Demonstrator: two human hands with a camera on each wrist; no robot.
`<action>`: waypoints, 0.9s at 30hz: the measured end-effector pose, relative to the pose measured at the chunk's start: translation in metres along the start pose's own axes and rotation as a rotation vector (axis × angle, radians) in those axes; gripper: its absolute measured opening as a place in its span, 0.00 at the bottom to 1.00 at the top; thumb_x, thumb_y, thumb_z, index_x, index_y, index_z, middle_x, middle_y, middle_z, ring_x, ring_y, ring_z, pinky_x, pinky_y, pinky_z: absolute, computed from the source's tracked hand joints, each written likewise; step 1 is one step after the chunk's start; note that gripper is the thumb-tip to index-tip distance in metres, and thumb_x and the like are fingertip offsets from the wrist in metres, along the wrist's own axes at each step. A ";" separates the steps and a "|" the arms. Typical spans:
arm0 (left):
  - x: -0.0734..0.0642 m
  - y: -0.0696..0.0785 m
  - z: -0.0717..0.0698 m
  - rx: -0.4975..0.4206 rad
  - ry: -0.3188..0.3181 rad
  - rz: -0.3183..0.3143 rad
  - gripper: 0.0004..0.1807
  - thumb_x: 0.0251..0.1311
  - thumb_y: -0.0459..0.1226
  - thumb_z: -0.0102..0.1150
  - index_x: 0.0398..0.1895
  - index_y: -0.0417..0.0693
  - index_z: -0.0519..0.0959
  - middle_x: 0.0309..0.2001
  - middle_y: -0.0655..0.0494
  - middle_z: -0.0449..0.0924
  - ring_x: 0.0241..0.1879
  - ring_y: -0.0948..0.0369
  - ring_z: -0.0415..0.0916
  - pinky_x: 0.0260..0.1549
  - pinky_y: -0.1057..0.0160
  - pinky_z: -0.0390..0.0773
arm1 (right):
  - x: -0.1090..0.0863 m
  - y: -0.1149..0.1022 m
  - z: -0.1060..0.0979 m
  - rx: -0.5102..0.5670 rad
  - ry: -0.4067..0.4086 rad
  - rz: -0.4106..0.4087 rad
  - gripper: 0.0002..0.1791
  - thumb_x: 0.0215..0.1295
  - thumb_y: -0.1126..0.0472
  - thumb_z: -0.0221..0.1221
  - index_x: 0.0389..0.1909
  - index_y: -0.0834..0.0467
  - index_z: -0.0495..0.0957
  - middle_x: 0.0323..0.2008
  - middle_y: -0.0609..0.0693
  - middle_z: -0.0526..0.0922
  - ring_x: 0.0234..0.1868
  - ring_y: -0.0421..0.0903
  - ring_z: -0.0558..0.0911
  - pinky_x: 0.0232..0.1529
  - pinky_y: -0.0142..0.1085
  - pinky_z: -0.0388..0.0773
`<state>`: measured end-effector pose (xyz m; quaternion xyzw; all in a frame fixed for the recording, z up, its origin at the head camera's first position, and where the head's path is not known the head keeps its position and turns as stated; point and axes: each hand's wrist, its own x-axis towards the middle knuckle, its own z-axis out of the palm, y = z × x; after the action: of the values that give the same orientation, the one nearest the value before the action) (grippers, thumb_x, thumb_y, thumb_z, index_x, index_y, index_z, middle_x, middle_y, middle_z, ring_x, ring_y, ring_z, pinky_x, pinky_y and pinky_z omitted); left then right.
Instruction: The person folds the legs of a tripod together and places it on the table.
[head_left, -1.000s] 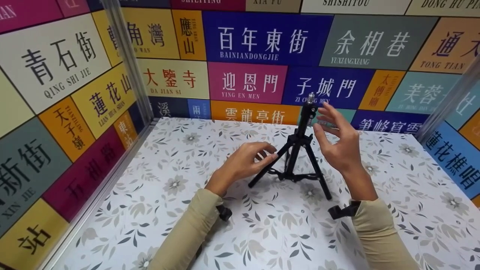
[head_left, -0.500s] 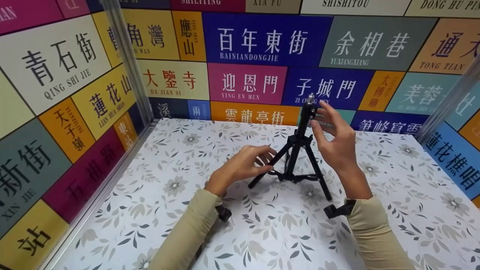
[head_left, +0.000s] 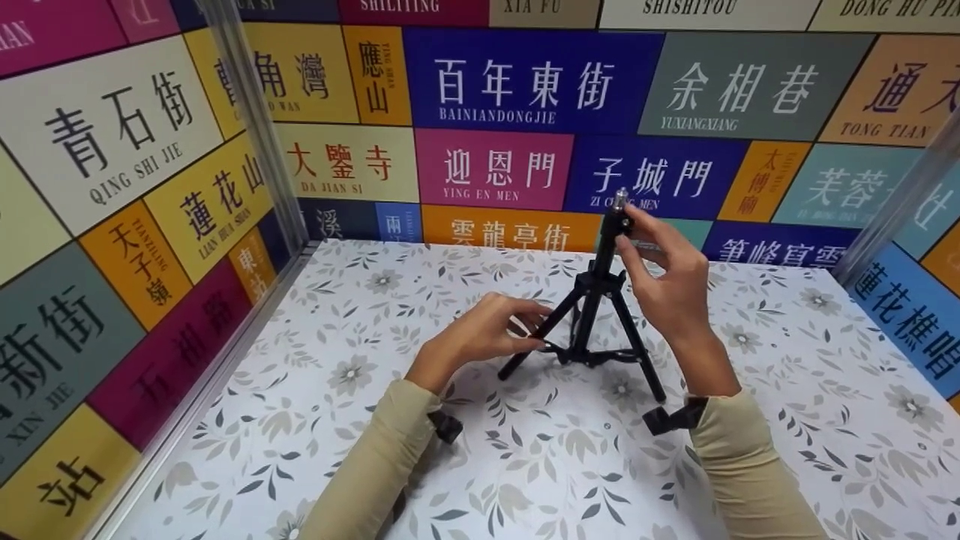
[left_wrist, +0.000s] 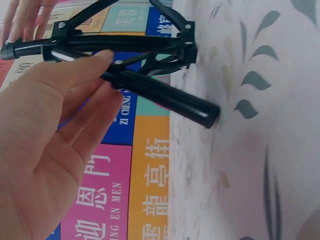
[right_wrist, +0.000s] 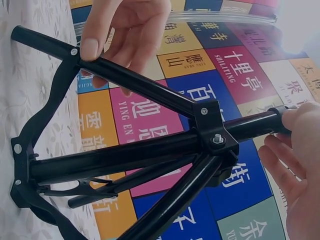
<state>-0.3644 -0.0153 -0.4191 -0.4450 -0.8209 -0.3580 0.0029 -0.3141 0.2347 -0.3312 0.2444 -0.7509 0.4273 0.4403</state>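
Observation:
A small black tripod (head_left: 602, 259) stands upright on the table, its legs spread and a silver screw stud (head_left: 621, 196) at its top. My left hand (head_left: 480, 330) pinches the left leg near its brace joint. In the left wrist view the thumb lies along the near side of that leg (left_wrist: 165, 97) and the fingers reach behind it. My right hand (head_left: 671, 281) pinches the upper end of the centre column just below the stud. The right wrist view shows the thumb on the dark collar (right_wrist: 281, 112), with the other fingers partly hidden.
The table (head_left: 360, 450) has a white covering with grey flowers and leaves. Behind it rises a wall of coloured sign panels (head_left: 491, 166), and another sign wall (head_left: 112, 142) closes the left side. Black wrist mounts (head_left: 675, 416) sit at both sleeve cuffs.
My right hand has moved slightly left, its fingers closing on the column top. My left hand has slid a little down the left leg. The tripod stays in place.

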 end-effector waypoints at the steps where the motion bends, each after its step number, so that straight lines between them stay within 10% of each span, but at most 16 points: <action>1: 0.000 0.000 0.000 -0.009 -0.018 -0.015 0.24 0.58 0.40 0.72 0.59 0.49 0.81 0.45 0.55 0.89 0.43 0.63 0.86 0.45 0.62 0.88 | 0.000 -0.001 -0.001 -0.003 -0.003 -0.006 0.25 0.65 0.71 0.64 0.62 0.55 0.79 0.50 0.57 0.86 0.48 0.49 0.87 0.47 0.26 0.85; 9: -0.002 -0.002 0.004 0.010 -0.083 -0.034 0.16 0.59 0.37 0.71 0.51 0.49 0.84 0.42 0.55 0.89 0.42 0.66 0.86 0.40 0.78 0.84 | 0.000 -0.006 -0.002 0.030 -0.013 -0.012 0.24 0.64 0.72 0.63 0.62 0.60 0.79 0.51 0.58 0.86 0.49 0.51 0.87 0.47 0.32 0.86; 27: 0.001 -0.007 0.009 -0.034 -0.036 0.033 0.12 0.59 0.36 0.71 0.46 0.49 0.83 0.41 0.58 0.86 0.42 0.66 0.83 0.42 0.75 0.85 | 0.000 -0.010 -0.002 0.020 0.011 0.050 0.23 0.65 0.70 0.64 0.61 0.56 0.81 0.46 0.58 0.89 0.44 0.53 0.89 0.36 0.25 0.85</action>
<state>-0.3674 -0.0120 -0.4295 -0.4649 -0.8070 -0.3638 -0.0134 -0.3055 0.2309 -0.3267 0.2277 -0.7500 0.4469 0.4312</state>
